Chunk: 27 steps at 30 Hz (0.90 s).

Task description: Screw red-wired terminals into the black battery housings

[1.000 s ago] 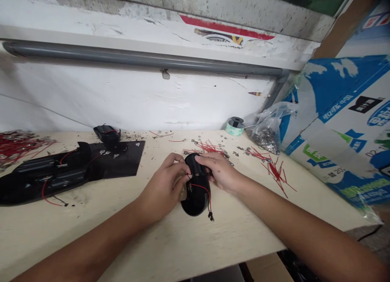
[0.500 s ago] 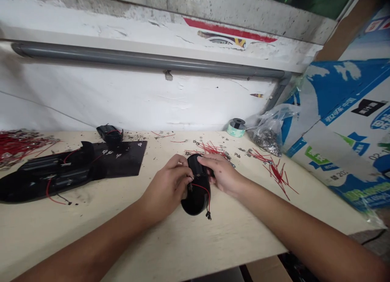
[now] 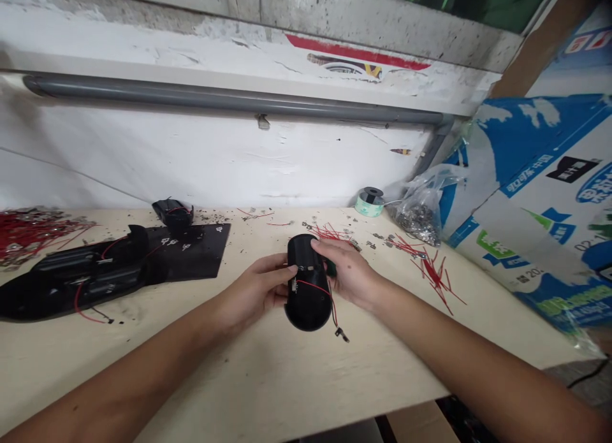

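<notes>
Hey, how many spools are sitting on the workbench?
1: a pale green spool at the back of the workbench, beside a clear plastic bag of metal parts. Another could be hidden behind that bag.

Soft, even light comes from no visible source, leaving only faint shadows on the pale tabletop. The grey pipe bows slightly from wide-angle distortion; the plastic bag glints faintly.

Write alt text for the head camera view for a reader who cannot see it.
The left hand and right hand hold a black rounded plastic casing trailing a red wire with a metal terminal. Red wires and small metal parts lie scattered across the pale wooden workbench.
</notes>
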Available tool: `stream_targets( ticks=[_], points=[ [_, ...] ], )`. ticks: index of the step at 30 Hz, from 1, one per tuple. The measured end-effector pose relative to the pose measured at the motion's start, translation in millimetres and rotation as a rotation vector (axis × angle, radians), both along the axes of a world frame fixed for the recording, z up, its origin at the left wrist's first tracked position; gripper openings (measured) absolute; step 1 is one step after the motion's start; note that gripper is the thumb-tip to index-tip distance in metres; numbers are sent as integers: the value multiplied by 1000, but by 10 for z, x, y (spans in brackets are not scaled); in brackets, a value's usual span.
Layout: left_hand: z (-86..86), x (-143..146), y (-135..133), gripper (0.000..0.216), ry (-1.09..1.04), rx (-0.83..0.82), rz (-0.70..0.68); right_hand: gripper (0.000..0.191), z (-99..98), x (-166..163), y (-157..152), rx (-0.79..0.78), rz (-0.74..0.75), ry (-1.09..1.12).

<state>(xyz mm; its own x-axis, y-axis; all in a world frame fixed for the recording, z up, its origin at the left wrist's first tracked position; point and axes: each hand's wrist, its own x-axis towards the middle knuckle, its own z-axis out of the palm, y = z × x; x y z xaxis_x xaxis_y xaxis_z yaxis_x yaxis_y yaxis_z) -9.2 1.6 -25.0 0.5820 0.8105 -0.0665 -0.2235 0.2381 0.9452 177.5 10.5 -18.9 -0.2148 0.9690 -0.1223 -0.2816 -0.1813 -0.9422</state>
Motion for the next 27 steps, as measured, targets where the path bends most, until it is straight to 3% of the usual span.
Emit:
stream_targets(
  ticks=[4,8,15,27],
  points=[
    [-7,1,12,23,-49,-101,34,32,-32,17,63,136,-97,-21],
    [-11,20,13,25,-108,-144,110,27,6,59,90,169,-130,38],
    [20,49,-24,38,-102,-151,210,30,2,70,79,388,-41,-278],
    [12,60,-35,26,-119,-157,171,26,-111,-14,34,372,-1,-198]
  ],
)
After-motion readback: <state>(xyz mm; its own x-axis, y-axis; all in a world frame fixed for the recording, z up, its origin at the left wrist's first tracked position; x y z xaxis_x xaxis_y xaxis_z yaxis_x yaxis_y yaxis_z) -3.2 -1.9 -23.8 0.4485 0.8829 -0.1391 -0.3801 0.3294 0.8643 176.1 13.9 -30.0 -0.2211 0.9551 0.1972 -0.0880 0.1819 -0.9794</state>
